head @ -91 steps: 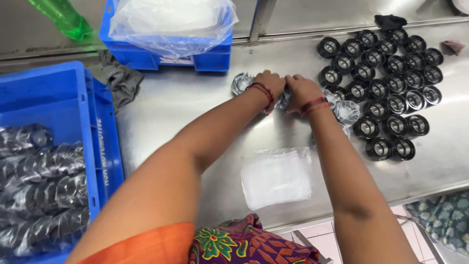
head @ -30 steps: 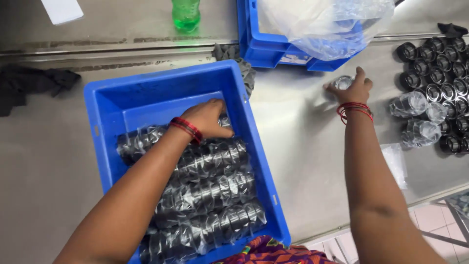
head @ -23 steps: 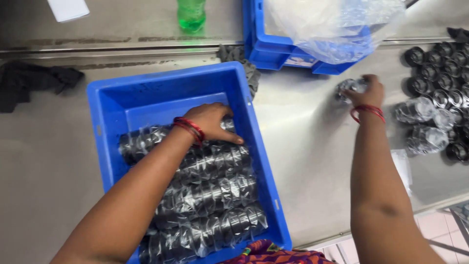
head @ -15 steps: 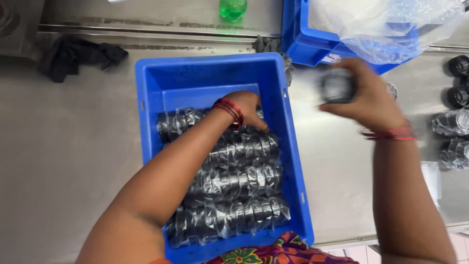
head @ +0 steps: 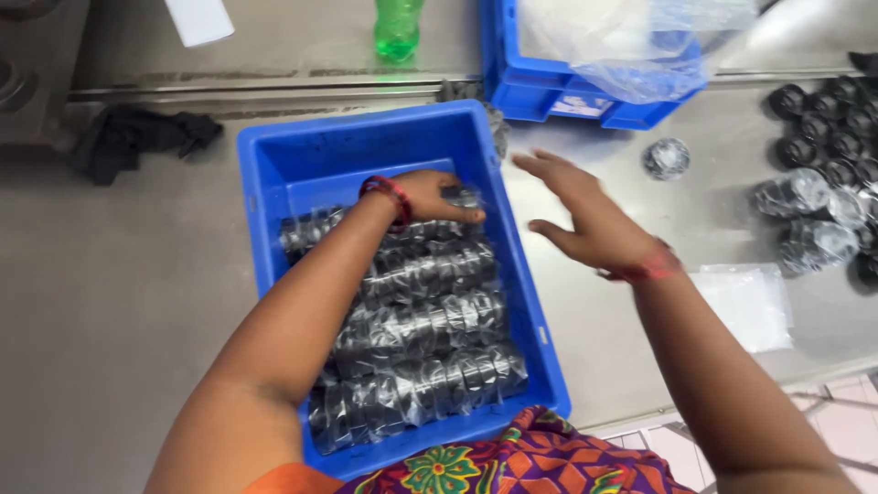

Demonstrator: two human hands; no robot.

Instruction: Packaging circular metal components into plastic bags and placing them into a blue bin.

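The left hand [head: 430,194] presses a plastic-wrapped black round part [head: 462,196] into the deep blue plastic crate [head: 274,155], fingers curled over it. The right hand [head: 585,220] hovers empty, fingers spread. A loose placement could topple the neat wrapped rows [head: 421,320].

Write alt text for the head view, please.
The left hand rests on wrapped black parts inside a blue crate, while the open right hand hovers over the steel table beside it.

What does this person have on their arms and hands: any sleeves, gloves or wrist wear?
Both arms are bare along their visible length, with no gloves. The left hand has a red bangle at the wrist, and the right hand has a blurred red band at its wrist. An orange garment edge shows near the left upper arm.
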